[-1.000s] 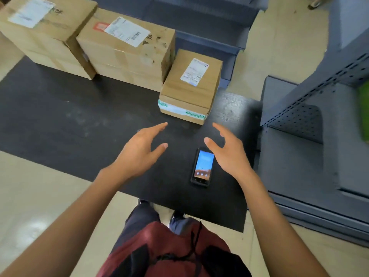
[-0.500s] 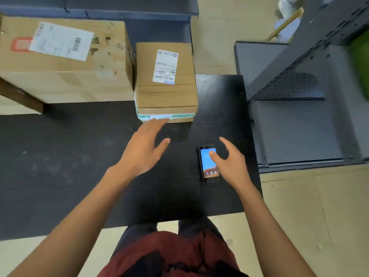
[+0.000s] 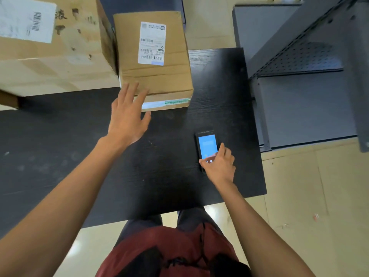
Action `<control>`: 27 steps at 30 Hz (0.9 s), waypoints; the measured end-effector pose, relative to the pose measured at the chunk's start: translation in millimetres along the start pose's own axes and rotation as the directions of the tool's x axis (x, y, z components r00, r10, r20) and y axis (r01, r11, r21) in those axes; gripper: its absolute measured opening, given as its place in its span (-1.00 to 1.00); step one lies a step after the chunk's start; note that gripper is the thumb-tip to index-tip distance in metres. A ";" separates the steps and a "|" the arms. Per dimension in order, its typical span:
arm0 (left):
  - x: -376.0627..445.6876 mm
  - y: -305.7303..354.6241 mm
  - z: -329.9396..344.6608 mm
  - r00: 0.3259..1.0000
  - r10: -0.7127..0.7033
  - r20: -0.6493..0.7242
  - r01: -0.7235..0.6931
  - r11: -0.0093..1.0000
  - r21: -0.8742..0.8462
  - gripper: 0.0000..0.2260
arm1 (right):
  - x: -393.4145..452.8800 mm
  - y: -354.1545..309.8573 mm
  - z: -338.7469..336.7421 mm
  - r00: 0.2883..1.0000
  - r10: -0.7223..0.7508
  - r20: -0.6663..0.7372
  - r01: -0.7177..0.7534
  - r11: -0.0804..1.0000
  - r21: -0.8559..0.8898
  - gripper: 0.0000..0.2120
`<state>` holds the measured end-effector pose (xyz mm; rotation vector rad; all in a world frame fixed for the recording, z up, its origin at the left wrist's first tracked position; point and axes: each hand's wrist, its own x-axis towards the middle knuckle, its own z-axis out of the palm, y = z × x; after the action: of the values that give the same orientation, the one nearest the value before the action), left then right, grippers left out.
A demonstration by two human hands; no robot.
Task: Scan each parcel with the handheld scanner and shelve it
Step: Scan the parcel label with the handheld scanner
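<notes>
Now the right hand [image 3: 219, 164] has come down onto the handheld scanner [image 3: 206, 147], thumb and fingers pinching its lower end where half a second ago they only hovered above it; the slim black slab lies flat on the worktop [image 3: 169, 156], its glossy screen lit blue. The left hand [image 3: 127, 114] has reached forward, fingers spread wide and straight over the near corner of the small parcel [image 3: 155, 76], holding nothing. Both reaches suggest the scan is about to begin. That parcel is creased brown cardboard with a white label, pale tape along its front edge. A bigger carton [image 3: 60, 62] stands against it; grey perforated metal shelving [image 3: 299, 100] waits to the right.
</notes>
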<state>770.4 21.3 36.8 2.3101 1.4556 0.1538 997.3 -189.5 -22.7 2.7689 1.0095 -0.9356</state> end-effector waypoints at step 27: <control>1.5 -4.7 13.9 1.000 -0.017 0.023 0.017 1.000 0.020 -0.46 | 3.2 -38.2 -12.1 0.995 -0.048 -0.091 0.066 0.976 0.205 -0.07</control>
<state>771.3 20.5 22.1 2.3069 1.4716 0.1078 982.8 -154.7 -8.7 2.9897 1.0667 -0.9913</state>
